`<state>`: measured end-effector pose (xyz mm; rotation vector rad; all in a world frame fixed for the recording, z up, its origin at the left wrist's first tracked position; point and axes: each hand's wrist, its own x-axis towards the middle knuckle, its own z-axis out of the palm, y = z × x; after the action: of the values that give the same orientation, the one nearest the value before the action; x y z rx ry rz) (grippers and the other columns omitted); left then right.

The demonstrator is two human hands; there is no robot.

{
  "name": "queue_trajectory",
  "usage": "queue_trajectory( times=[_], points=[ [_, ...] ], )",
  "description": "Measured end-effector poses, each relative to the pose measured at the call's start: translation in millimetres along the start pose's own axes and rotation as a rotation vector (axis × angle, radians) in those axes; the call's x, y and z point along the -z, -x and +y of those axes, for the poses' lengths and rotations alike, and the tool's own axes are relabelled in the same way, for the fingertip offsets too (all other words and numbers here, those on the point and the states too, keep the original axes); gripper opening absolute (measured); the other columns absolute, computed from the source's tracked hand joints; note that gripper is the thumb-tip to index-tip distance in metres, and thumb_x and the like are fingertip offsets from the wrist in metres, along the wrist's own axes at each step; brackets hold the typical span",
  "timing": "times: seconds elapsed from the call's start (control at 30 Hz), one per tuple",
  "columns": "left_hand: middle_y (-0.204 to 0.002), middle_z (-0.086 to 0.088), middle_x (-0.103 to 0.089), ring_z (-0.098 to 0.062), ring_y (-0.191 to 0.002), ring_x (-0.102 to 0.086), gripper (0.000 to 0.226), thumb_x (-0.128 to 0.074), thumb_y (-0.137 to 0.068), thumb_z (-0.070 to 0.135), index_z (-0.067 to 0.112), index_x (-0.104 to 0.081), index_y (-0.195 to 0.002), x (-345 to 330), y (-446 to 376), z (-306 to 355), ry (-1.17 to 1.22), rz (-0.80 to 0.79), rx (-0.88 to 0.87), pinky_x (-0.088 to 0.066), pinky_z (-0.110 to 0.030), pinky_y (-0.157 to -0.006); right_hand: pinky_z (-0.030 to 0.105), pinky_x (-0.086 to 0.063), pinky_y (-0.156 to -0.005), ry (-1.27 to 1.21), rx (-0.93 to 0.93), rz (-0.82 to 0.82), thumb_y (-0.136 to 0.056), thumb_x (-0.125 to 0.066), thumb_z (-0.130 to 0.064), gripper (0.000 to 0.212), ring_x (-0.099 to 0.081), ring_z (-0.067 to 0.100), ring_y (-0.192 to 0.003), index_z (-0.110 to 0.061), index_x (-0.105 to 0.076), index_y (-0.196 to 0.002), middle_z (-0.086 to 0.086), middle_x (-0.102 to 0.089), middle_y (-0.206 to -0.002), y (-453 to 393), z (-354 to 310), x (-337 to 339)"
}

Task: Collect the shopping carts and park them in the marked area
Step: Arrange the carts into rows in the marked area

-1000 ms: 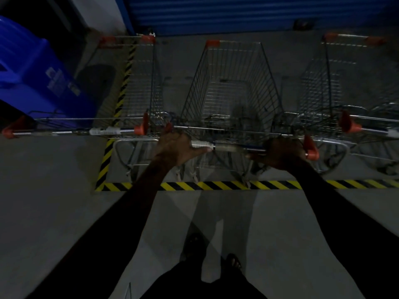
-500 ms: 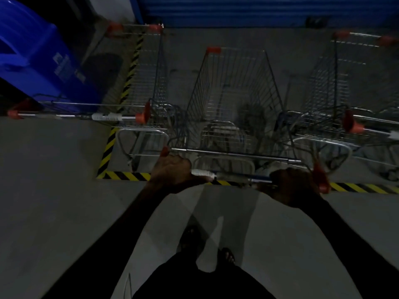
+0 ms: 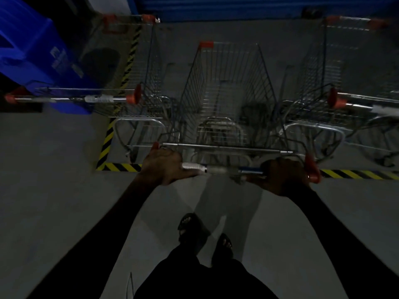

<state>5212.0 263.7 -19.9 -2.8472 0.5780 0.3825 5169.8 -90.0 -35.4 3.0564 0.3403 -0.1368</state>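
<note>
Dim view from above: a silver wire shopping cart (image 3: 226,93) stands between two other wire carts, one to the left (image 3: 133,67) and one to the right (image 3: 336,78), inside yellow-and-black striped floor tape (image 3: 121,167). Both hands, left (image 3: 166,167) and right (image 3: 282,178), curl around its push handle (image 3: 224,169), which is over the tape line. A blue bin (image 3: 36,50) sits far left.

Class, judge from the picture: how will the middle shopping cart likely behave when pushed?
The middle cart looks empty, so probably light. Its wire basket seems stiff. Both hands grip the handle, so it should steer straight, though it may drift.
</note>
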Motion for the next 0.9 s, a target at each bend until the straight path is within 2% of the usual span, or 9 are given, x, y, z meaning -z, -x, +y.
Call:
queue_trajectory(
  times=[0.1,0.17,0.2,0.27,0.37,0.47,0.6,0.8,0.9],
  points=[
    [-0.073,0.003,-0.062,-0.025,-0.107,-0.068,0.090,-0.030,-0.067,0.109,0.024,-0.058,-0.064,18.0,-10.0,-1.3,0.185,-0.006,0.054,-0.018,-0.055,-0.126,0.031,-0.046,-0.065,0.025,0.004,0.023,-0.069,-0.024,-0.104,0.094,-0.073,0.025,-0.080,-0.025,-0.075,-0.075,0.004,-0.074,-0.076,-22.2,5.8,5.1],
    [-0.059,0.005,-0.047,-0.025,-0.085,-0.067,0.083,-0.033,-0.071,0.103,0.023,-0.047,-0.056,22.5,-25.9,-8.9,0.249,0.001,0.013,-0.027,-0.059,-0.122,0.029,-0.044,-0.062,0.037,0.007,0.007,-0.066,-0.014,-0.109,0.101,-0.065,0.022,-0.063,-0.023,-0.067,-0.062,0.002,-0.063,-0.059,-40.8,8.6,7.1],
    [-0.057,0.003,-0.049,-0.024,-0.079,-0.066,0.083,-0.029,-0.070,0.102,0.022,-0.048,-0.055,21.7,-35.5,-13.9,0.251,0.013,-0.003,-0.034,-0.059,-0.118,0.029,-0.043,-0.059,0.017,0.007,0.000,-0.063,-0.008,-0.111,0.103,-0.058,0.019,-0.054,-0.023,-0.062,-0.058,0.001,-0.057,-0.053,-50.7,9.3,9.3],
    [-0.069,-0.002,-0.066,-0.026,-0.091,-0.071,0.095,-0.022,-0.070,0.108,0.021,-0.060,-0.060,18.3,-53.8,-24.7,0.171,0.043,0.036,-0.036,-0.054,-0.116,0.027,-0.036,-0.054,-0.059,0.003,-0.056,-0.061,-0.007,-0.111,0.107,-0.050,0.012,-0.050,-0.023,-0.067,-0.057,-0.002,-0.056,-0.053,-69.8,11.5,15.1],
    [-0.077,-0.006,-0.073,-0.026,-0.096,-0.073,0.102,-0.023,-0.072,0.109,0.019,-0.068,-0.063,11.0,-78.4,-36.6,0.144,0.099,0.078,-0.038,-0.049,-0.112,0.023,-0.039,-0.049,-0.122,-0.032,-0.113,-0.068,-0.029,-0.107,0.094,-0.057,0.008,-0.050,-0.025,-0.072,-0.057,-0.006,-0.060,-0.050,-97.9,15.0,19.8],
    [-0.080,-0.005,-0.075,-0.026,-0.099,-0.073,0.104,-0.020,-0.075,0.108,0.019,-0.074,-0.074,11.6,-96.3,-45.9,0.135,0.153,0.057,-0.029,-0.053,-0.120,0.032,-0.056,-0.064,-0.082,-0.042,-0.061,-0.065,-0.024,-0.110,0.093,-0.060,0.015,-0.054,-0.025,-0.061,-0.057,-0.003,-0.055,-0.051,-119.4,16.6,19.4],
    [-0.104,-0.004,-0.079,-0.027,-0.112,-0.071,0.115,-0.012,-0.070,0.111,0.024,-0.080,-0.101,14.0,-117.1,-61.7,0.110,0.101,0.060,-0.030,-0.052,-0.119,0.042,-0.057,-0.084,-0.099,-0.062,-0.122,-0.067,-0.027,-0.104,0.083,-0.063,0.022,-0.072,-0.027,-0.058,-0.062,-0.003,-0.059,-0.064,-138.0,12.9,32.9],
    [-0.085,-0.006,-0.075,-0.026,-0.103,-0.071,0.106,-0.017,-0.074,0.109,0.018,-0.072,-0.073,29.7,-131.6,-69.7,0.125,0.093,0.065,-0.019,-0.058,-0.124,0.048,-0.052,-0.094,-0.124,-0.071,-0.179,-0.067,-0.029,-0.104,0.069,-0.068,0.030,-0.091,-0.036,-0.045,-0.062,-0.011,-0.050,-0.072,-160.1,4.6,46.0],
    [-0.076,-0.005,-0.065,-0.025,-0.092,-0.069,0.095,-0.024,-0.077,0.106,0.020,-0.061,-0.064,33.7,-138.4,-74.4,0.155,0.100,0.045,-0.030,-0.055,-0.120,0.045,-0.051,-0.090,-0.156,-0.084,-0.158,-0.048,-0.006,-0.115,0.092,-0.057,0.019,-0.077,-0.034,-0.049,-0.060,-0.012,-0.049,-0.067,-170.1,8.8,45.0]
  ],
)
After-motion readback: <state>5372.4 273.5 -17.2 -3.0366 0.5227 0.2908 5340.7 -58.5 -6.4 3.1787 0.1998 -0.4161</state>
